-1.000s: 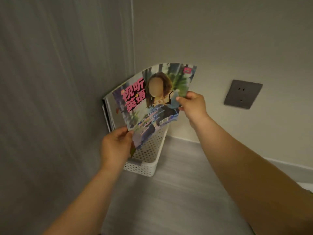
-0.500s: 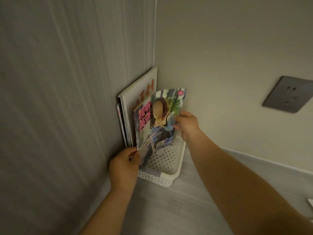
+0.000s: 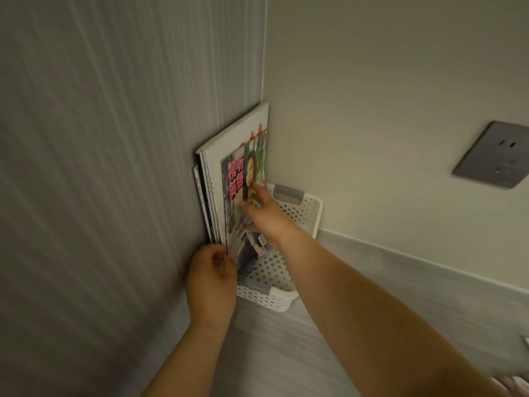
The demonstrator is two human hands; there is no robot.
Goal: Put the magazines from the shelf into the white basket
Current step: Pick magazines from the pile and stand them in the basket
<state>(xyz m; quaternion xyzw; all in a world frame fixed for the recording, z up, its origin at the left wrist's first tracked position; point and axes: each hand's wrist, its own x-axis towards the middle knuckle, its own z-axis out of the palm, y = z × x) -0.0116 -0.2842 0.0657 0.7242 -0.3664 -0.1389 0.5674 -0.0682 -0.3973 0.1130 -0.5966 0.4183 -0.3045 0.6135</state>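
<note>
A white perforated basket (image 3: 303,216) stands on the floor in the room's corner. Several magazines (image 3: 237,141) stand upright in it, leaning on the left wall. In front of them is a magazine with pink characters and a woman on its cover (image 3: 236,181), its lower end inside the basket. My left hand (image 3: 210,277) pinches this magazine's near lower edge. My right hand (image 3: 262,212) lies flat on the cover with fingers spread, pressing it toward the stack.
A grey panelled wall (image 3: 114,167) runs along the left, a beige wall (image 3: 386,96) at the back with a grey socket plate (image 3: 493,154). Grey floor (image 3: 286,353) and skirting board (image 3: 415,262) lie to the right of the basket.
The pink-lettered magazine has gone down from mid-air into the basket and swung upright against the stack. My right hand has shifted from gripping its edge to pressing flat on the cover.
</note>
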